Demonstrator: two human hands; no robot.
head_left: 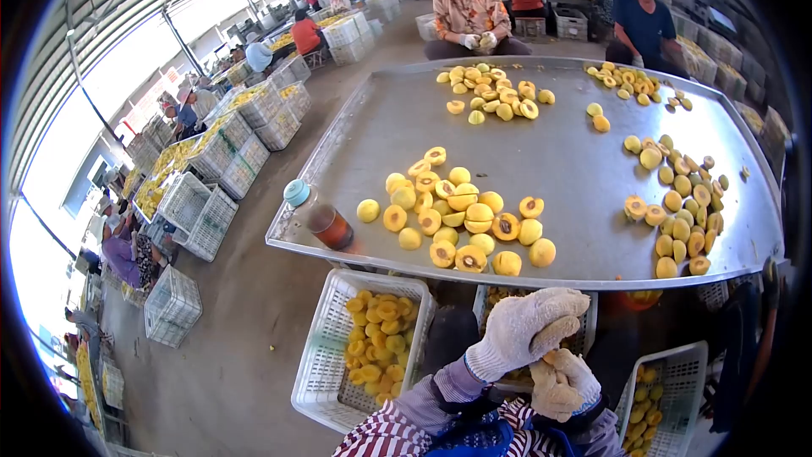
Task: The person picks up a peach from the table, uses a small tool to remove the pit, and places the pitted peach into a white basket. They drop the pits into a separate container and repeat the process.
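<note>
My left hand [529, 332], in a white knit glove with stained fingers, is raised just past the table's near edge. Its fingers are bent and pressed together. Close below it, my right hand [562, 385], gloved too, has its fingers curled inward. Whatever lies inside either hand is hidden. On the metal table [541, 169] in front of them lies a pile of yellow stone fruit [461, 211], like apricots or small peaches, some cut open with brown pits showing. Beneath the hands, a white crate [480, 309] holds more fruit, partly covered by my arms.
A bottle of brown liquid [326, 220] with a turquoise cap stands at the near left edge. White crates of fruit flank me at left [317, 355] and right [689, 389]. More fruit [689, 211] lies at the right. Two people [469, 13] [647, 21] sit across the table.
</note>
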